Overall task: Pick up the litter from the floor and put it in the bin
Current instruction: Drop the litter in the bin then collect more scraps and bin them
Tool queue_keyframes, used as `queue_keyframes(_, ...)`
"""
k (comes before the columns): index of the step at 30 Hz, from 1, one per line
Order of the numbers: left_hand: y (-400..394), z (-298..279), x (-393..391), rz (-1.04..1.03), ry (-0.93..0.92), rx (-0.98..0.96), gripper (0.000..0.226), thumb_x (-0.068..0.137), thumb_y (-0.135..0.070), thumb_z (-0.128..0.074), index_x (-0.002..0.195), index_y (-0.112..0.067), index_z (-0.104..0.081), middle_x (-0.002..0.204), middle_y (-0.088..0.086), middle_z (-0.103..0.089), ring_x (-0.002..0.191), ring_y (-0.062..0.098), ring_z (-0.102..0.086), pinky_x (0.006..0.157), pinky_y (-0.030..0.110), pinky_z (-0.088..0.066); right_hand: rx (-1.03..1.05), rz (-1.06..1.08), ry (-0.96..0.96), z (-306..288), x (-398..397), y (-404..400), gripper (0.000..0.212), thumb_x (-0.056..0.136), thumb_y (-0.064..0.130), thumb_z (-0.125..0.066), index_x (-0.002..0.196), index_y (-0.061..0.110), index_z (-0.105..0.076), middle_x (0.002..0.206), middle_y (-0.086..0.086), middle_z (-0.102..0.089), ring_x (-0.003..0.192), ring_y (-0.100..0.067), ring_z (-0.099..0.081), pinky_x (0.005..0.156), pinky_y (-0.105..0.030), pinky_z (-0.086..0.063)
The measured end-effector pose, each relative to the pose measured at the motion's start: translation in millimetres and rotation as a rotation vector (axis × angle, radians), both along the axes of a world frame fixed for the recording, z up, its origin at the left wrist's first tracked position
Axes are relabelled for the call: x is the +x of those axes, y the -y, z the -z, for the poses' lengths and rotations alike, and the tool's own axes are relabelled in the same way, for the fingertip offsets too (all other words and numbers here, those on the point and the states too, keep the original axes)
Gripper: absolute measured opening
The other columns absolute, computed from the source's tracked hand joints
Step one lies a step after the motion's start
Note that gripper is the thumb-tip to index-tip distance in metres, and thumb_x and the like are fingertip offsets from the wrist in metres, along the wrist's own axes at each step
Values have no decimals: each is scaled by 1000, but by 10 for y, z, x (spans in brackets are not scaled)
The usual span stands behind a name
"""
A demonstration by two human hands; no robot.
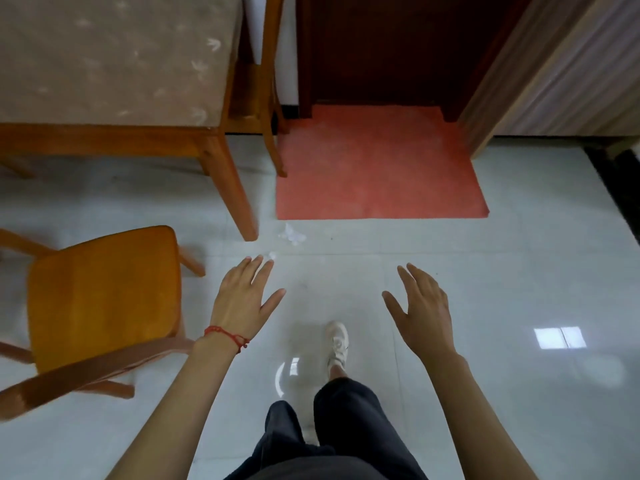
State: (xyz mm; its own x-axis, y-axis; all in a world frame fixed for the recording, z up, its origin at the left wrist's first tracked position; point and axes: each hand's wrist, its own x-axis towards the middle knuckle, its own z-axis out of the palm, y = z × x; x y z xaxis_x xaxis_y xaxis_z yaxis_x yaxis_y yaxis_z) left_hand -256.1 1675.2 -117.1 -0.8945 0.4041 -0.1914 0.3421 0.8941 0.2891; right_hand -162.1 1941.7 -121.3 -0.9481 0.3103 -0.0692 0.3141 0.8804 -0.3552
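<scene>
A crumpled piece of white paper litter (292,234) lies on the pale tiled floor just in front of the red mat. A smaller white scrap (272,254) lies a little nearer, right beyond the fingertips of my left hand (244,296). That hand is stretched forward, palm down, fingers apart and holding nothing; a red string bracelet circles its wrist. My right hand (420,308) is also held out, fingers spread and holding nothing, well to the right of the litter. No bin is in view.
A wooden table (221,161) with a patterned cloth stands at the upper left, its leg close to the litter. A wooden chair (104,296) is at the left. A red mat (377,168) lies before a dark door. My white shoe (336,344) steps forward.
</scene>
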Motion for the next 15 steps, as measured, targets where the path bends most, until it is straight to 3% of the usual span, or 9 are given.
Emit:
queue_keyframes(3,-129,26,-444,-57,34,-2,98,81,-69,4,127,-1,-49,132,23,-49,125,40,-41,101,51,-34,-4,-70,23,39,-682,-189,52,90,39,-51,133,11,-42,141,-12,-43,131,-29,-35,106,-43,-28)
queue_keyframes(15,-293,228,-1865,-304,134,13,91,86,-66,-3,125,0,-52,128,25,-52,120,42,-46,97,53,-37,-12,-362,92,200,-2911,-270,52,90,38,-51,133,10,-42,141,-13,-42,130,-30,-37,106,-44,-28)
